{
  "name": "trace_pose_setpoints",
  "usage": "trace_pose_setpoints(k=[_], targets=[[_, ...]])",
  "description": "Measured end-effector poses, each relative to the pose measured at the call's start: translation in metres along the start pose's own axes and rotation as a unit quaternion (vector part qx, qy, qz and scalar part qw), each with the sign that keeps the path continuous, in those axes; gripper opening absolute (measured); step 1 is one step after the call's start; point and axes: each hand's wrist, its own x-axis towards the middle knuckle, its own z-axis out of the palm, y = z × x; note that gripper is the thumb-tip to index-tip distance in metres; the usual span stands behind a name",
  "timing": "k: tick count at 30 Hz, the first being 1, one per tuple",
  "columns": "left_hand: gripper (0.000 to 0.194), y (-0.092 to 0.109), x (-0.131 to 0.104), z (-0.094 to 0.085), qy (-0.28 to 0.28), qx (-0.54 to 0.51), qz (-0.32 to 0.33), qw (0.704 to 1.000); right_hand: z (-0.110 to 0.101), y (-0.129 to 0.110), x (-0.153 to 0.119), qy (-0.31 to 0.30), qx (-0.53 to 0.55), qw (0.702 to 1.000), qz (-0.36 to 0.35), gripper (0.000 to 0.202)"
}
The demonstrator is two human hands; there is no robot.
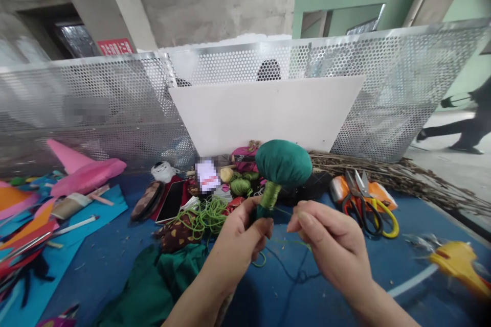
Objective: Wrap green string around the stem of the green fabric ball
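Observation:
A dark green, mushroom-shaped cloth piece [284,162] stands upright, its padded round cap above a narrow stem. Around the stem runs light green cord [270,195], wound in close turns. My left hand [243,235] is wrapped round the stem's lower end, below the wound part. Off to the right, the fingers of my right hand [326,237] are pinched together on a thin green thread that leads from the stem. Some loose thread [261,260] hangs under the hands over the blue table.
A tangle of green cord [207,217] and dark green cloth [153,286] lie on the left. Scissors [362,202] and a yellow glue gun [458,265] lie right, near dried stems [406,179]. A white board [268,112] leans against a perforated metal screen [115,107]. Someone walks [475,122] beyond.

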Motion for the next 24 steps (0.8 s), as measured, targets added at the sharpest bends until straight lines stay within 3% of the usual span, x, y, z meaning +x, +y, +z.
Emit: trace_pose_setpoints(k=[3, 11, 13, 15, 19, 22, 24], targets=[[0.046, 0.002, 0.000, 0.000, 0.021, -0.013, 0.006, 1.000, 0.005, -0.004, -0.004, 0.027, -0.116, 0.992, -0.051, 0.026], [0.035, 0.001, 0.000, -0.004, 0.064, 0.051, 0.051, 0.995, 0.008, -0.003, -0.009, 0.027, -0.182, 0.976, -0.120, 0.019], [0.035, 0.001, 0.000, -0.007, 0.076, 0.094, 0.059, 0.991, 0.009, -0.007, -0.007, -0.010, -0.196, 0.970, -0.145, 0.018], [0.033, 0.003, 0.001, -0.010, 0.093, 0.145, 0.081, 0.982, 0.011, -0.009, -0.004, -0.085, -0.212, 0.958, -0.173, 0.019], [0.030, 0.007, 0.003, -0.015, 0.118, 0.259, 0.127, 0.950, 0.016, -0.013, -0.001, -0.226, -0.259, 0.914, -0.214, 0.021], [0.034, 0.008, 0.004, -0.017, 0.152, 0.356, 0.119, 0.914, 0.018, -0.016, -0.002, -0.236, -0.284, 0.897, -0.243, 0.023], [0.036, 0.008, 0.003, -0.016, 0.156, 0.425, 0.110, 0.885, 0.017, -0.017, -0.001, -0.207, -0.292, 0.898, -0.256, 0.020]])
